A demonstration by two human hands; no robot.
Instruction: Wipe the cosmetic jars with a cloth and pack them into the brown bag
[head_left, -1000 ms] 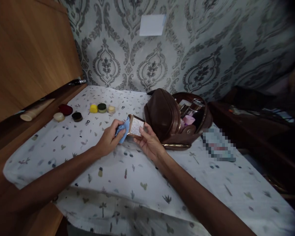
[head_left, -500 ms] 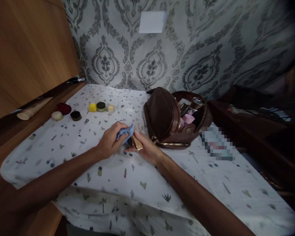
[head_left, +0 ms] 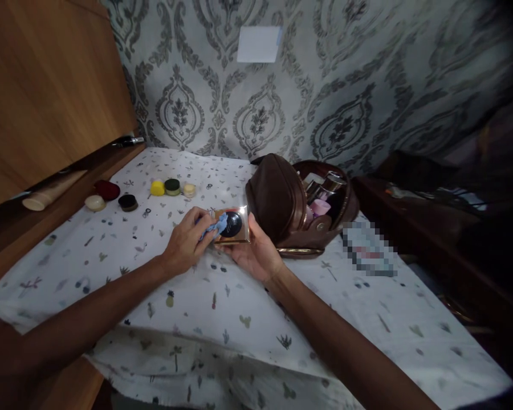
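Note:
My right hand (head_left: 259, 249) grips a square gold compact (head_left: 241, 232) with a round black centre, its face turned up toward me. Pinched in my left hand (head_left: 187, 239) is a crumpled blue cloth (head_left: 217, 225), which lies against the compact's black centre. Both hands are just above the patterned cloth on the table. Close behind my right hand stands an open brown cosmetic bag (head_left: 277, 199), with a pink item (head_left: 320, 207) and several shiny containers inside it.
Small jars, including a yellow one (head_left: 157, 188) and a dark-lidded one (head_left: 172, 187), sit at the back left. A black-topped jar (head_left: 127, 203), a cream jar (head_left: 94, 203) and a dark red case (head_left: 106, 189) are further left. A beige tube (head_left: 53, 191) lies on the wooden ledge.
The compact has turned from edge-on to face-up in my right hand. My left hand has kept the blue cloth and now presses it to the face. The view has shifted slightly.

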